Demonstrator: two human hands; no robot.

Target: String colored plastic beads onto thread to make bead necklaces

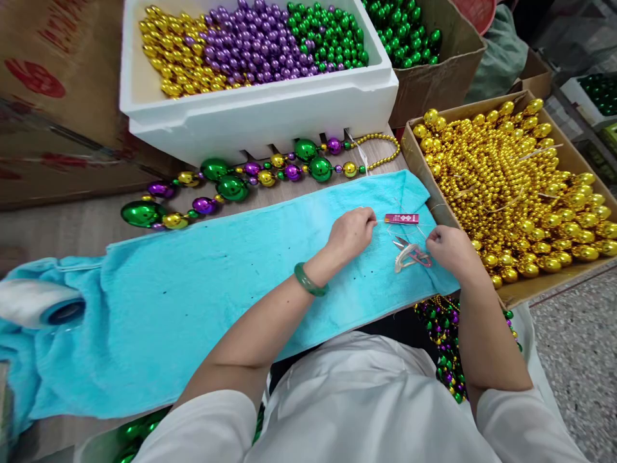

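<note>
white shirt cloth [366,399] fills the bottom of my feed. ahead, the left hand [354,230] pinches thin thread [380,221] above the turquoise towel [231,276]; the right hand [448,249] pinches thread too, with a crimson packet [409,218] between them. i'd watch the scissors [401,242] just below: if the thread slackens, it could snag on their tips. wood-look tabletop [91,225] underneath, white foam box [270,119] of beads behind, carton [422,164] of gold beads rightward, speckled floor [583,347] past it.

The left hand [353,231] partly hides a thread [380,221].
</note>
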